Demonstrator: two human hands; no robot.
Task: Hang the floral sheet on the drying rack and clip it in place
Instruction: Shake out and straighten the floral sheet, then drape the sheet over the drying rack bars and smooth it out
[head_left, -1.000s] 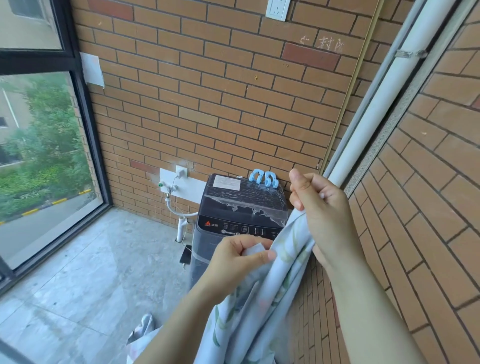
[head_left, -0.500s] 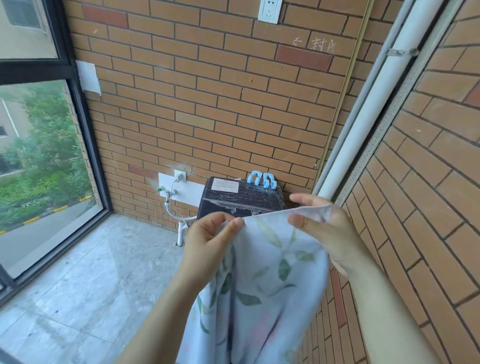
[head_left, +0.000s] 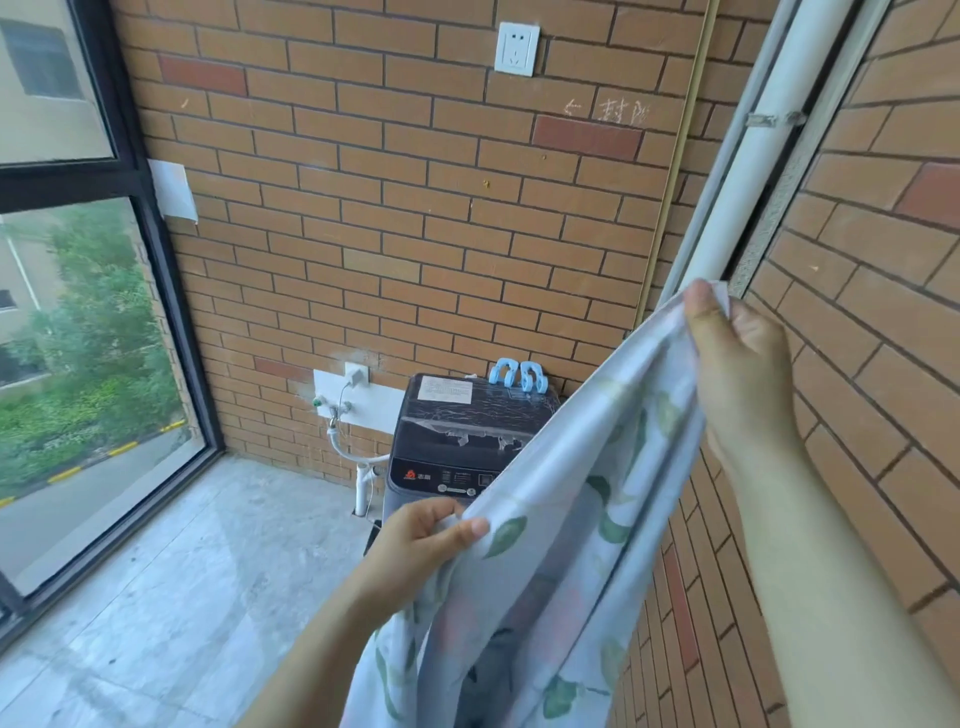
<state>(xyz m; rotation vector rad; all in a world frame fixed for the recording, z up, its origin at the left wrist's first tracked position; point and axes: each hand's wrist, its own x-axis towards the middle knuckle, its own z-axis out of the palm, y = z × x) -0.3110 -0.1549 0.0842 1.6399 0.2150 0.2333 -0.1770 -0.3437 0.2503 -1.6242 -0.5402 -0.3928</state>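
Note:
The floral sheet, pale blue-white with green leaves, stretches between both hands and hangs down out of the bottom of the view. My left hand pinches its edge low at the centre. My right hand pinches a corner higher up at the right, just below the white pipe. Two light blue clips sit on the back of the washing machine's lid. No drying rack is in view.
A dark washing machine stands against the brick back wall, partly behind the sheet. A tap, hose and plug are to its left. A brick wall closes the right side. A large window fills the left, above a concrete floor.
My right hand has lifted its corner of the sheet up and to the right, while my left hand has dropped lower. The sheet is spread wider between them. The view has tilted upward.

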